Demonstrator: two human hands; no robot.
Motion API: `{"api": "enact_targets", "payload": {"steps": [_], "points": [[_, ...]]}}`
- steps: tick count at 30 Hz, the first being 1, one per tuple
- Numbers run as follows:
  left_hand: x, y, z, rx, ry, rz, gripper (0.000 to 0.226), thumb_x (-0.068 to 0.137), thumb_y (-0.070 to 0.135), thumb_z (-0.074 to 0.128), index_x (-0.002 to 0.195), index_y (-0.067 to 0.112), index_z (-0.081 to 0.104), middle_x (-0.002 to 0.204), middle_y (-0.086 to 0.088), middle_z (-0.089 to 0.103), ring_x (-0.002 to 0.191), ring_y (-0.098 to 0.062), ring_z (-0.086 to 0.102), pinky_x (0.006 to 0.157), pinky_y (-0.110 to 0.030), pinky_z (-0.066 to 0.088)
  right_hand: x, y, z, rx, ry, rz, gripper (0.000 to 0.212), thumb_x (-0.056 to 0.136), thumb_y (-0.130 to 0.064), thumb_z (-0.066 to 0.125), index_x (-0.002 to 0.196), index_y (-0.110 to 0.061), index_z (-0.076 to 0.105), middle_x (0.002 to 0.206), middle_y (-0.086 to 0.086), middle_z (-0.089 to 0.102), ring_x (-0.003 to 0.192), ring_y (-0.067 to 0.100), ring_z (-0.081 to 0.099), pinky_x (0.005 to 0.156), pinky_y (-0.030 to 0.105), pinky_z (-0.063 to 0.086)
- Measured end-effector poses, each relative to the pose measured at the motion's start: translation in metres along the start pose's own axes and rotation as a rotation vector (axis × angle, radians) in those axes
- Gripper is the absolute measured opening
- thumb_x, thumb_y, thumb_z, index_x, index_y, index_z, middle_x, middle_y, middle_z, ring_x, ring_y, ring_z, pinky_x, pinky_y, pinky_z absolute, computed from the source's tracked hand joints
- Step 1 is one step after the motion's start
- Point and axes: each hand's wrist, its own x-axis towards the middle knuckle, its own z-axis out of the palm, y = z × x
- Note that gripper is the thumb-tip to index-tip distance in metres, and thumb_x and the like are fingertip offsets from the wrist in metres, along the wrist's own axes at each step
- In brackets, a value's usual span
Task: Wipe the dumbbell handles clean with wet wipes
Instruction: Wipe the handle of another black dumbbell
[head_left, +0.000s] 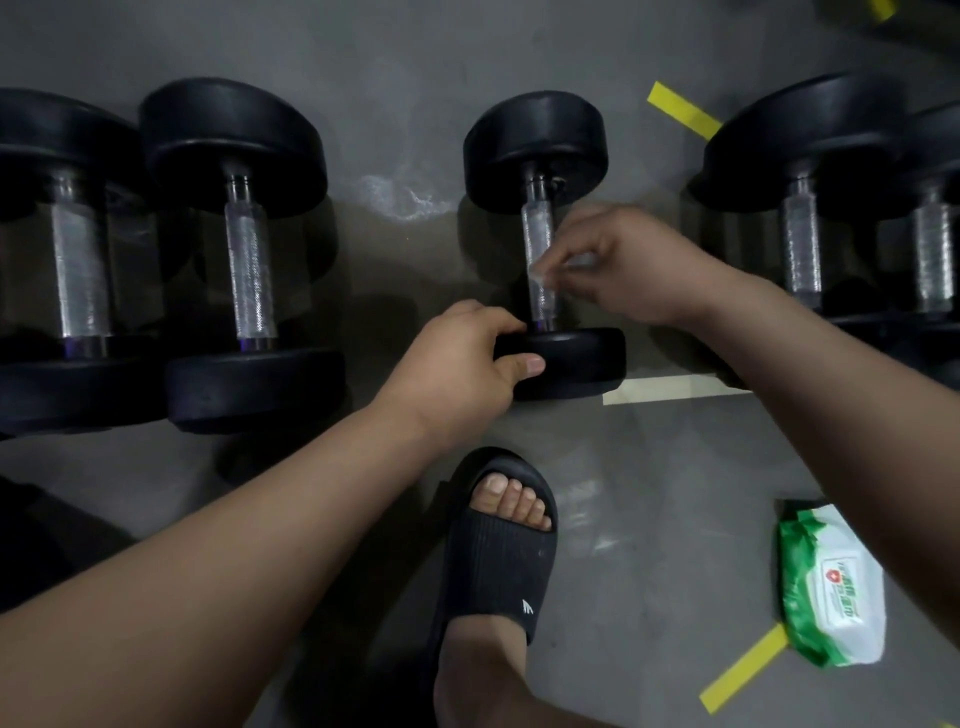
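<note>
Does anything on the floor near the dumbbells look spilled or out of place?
A whitish smear marks the floor left of the dumbbell being held; wet or scuffed, I cannot tell. The wipes pack lies on the floor, one corner over a yellow tape strip. Nothing else stands out.

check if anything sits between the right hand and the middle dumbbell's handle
Only the wipe itself: the right hand pinches it, blurred, at the handle. Nothing else visible blocks it. The left hand grips the near weight head, clear of the handle.
</note>
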Motion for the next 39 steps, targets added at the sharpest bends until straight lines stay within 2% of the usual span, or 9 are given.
{"api": "enact_targets", "payload": {"steps": [3, 8, 13, 18, 22, 27, 30, 36, 39], "points": [[0.001, 0.0, 0.001, -0.007, 0.009, -0.005, 0.037, 0.089, 0.035, 0.074, 0.123, 0.021, 0.069, 0.109, 0.004, 0.057, 0.099, -0.012, 0.057, 0.085, -0.018, 0.039, -0.001, -0.003, -0.003, -0.042, -0.184, -0.024, 0.017, 0.082, -0.006, 0.077, 0.092, -0.018, 0.081, 0.095, -0.003, 0.067, 0.088, 0.013, 0.067, 0.084, 0.029, 0.053], [0.001, 0.004, 0.003, -0.006, 0.01, 0.003, 0.037, 0.089, 0.036, 0.074, 0.122, 0.02, 0.07, 0.108, 0.003, 0.057, 0.098, -0.013, 0.057, 0.084, -0.019, 0.039, 0.009, -0.001, -0.002, -0.042, 0.051, 0.068, 0.015, 0.086, -0.018, 0.076, 0.101, -0.018, 0.08, 0.099, 0.001, 0.068, 0.094, 0.013, 0.064, 0.083, 0.021, 0.046], [0.004, 0.003, 0.002, -0.011, 0.012, -0.004, 0.037, 0.087, 0.038, 0.076, 0.119, 0.021, 0.072, 0.107, 0.004, 0.058, 0.1, -0.014, 0.059, 0.09, -0.023, 0.045, -0.001, -0.005, -0.007, -0.025, -0.333, 0.054, 0.021, 0.082, -0.004, 0.073, 0.09, -0.022, 0.081, 0.093, -0.009, 0.074, 0.086, 0.009, 0.07, 0.085, 0.033, 0.056], [0.004, 0.003, 0.003, -0.017, 0.019, 0.001, 0.039, 0.086, 0.039, 0.077, 0.121, 0.021, 0.071, 0.108, 0.004, 0.058, 0.1, -0.013, 0.059, 0.091, -0.024, 0.046, -0.002, -0.004, -0.011, 0.011, -0.159, 0.066, 0.022, 0.081, 0.0, 0.074, 0.091, -0.019, 0.082, 0.089, -0.011, 0.066, 0.077, 0.0, 0.063, 0.076, 0.011, 0.046], [0.004, 0.002, 0.003, -0.024, 0.024, 0.005, 0.038, 0.086, 0.038, 0.077, 0.119, 0.022, 0.072, 0.107, 0.005, 0.058, 0.1, -0.013, 0.06, 0.091, -0.024, 0.046, -0.009, -0.006, -0.011, 0.016, -0.325, 0.135, 0.028, 0.082, -0.001, 0.069, 0.089, -0.025, 0.081, 0.09, -0.02, 0.069, 0.085, 0.0, 0.067, 0.084, 0.02, 0.052], [0.005, 0.002, 0.003, -0.02, 0.017, 0.004, 0.039, 0.086, 0.038, 0.077, 0.12, 0.02, 0.071, 0.108, 0.004, 0.058, 0.099, -0.014, 0.06, 0.092, -0.028, 0.049, -0.009, -0.001, -0.008, 0.06, -0.107, 0.084, 0.027, 0.078, 0.004, 0.073, 0.092, -0.018, 0.082, 0.094, 0.0, 0.07, 0.084, 0.011, 0.067, 0.082, 0.026, 0.053], [0.005, 0.002, 0.004, -0.025, 0.021, -0.003, 0.038, 0.086, 0.038, 0.077, 0.12, 0.021, 0.071, 0.107, 0.006, 0.058, 0.099, -0.013, 0.06, 0.092, -0.027, 0.049, -0.014, 0.001, -0.01, 0.072, -0.248, 0.168, 0.029, 0.079, 0.001, 0.071, 0.085, -0.026, 0.08, 0.092, -0.011, 0.071, 0.086, 0.005, 0.068, 0.088, 0.028, 0.054], [0.006, 0.004, 0.003, -0.001, 0.003, -0.008, 0.037, 0.087, 0.037, 0.076, 0.121, 0.022, 0.07, 0.107, 0.006, 0.056, 0.099, -0.013, 0.059, 0.088, -0.024, 0.046, -0.009, 0.012, -0.002, 0.109, 0.039, 0.121, 0.012, 0.083, -0.008, 0.08, 0.09, -0.018, 0.082, 0.084, -0.008, 0.068, 0.076, -0.001, 0.064, 0.073, 0.01, 0.044], [0.007, 0.005, 0.003, 0.03, -0.013, -0.001, 0.039, 0.088, 0.038, 0.074, 0.123, 0.021, 0.069, 0.108, 0.005, 0.056, 0.101, -0.014, 0.058, 0.089, -0.025, 0.045, -0.012, 0.013, -0.002, 0.166, -0.021, 0.229, 0.02, 0.083, -0.007, 0.077, 0.085, -0.027, 0.079, 0.081, -0.013, 0.069, 0.076, -0.002, 0.066, 0.073, 0.014, 0.047]]}}
